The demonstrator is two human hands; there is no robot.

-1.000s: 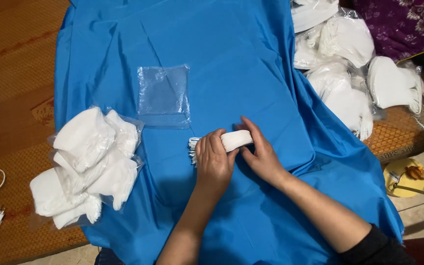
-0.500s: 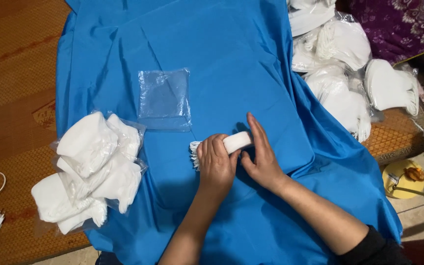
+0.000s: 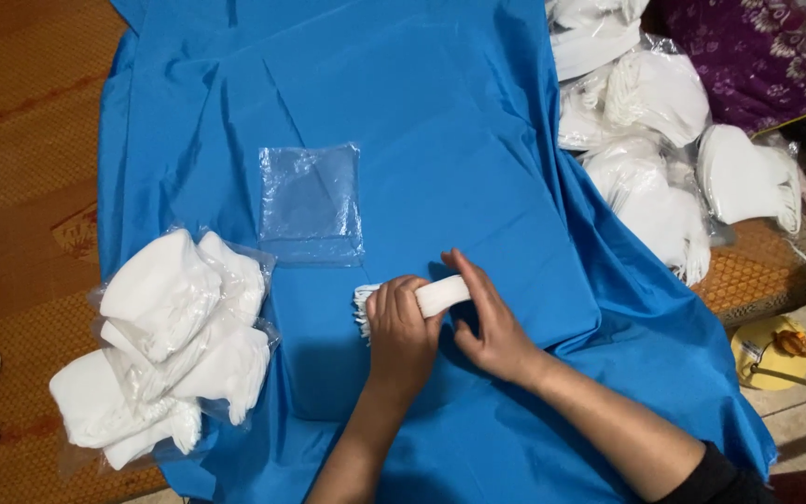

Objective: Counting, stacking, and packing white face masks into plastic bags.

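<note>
A small stack of folded white fabric masks [image 3: 426,297] is held on the blue cloth sheet [image 3: 440,131], just below the flat clear plastic bag [image 3: 311,203]. The left hand [image 3: 403,334] is closed over the stack; the right hand [image 3: 489,329] presses its end with the fingers together. The edges are best kept aligned and squeezed evenly, so that no layer slips out.
</note>
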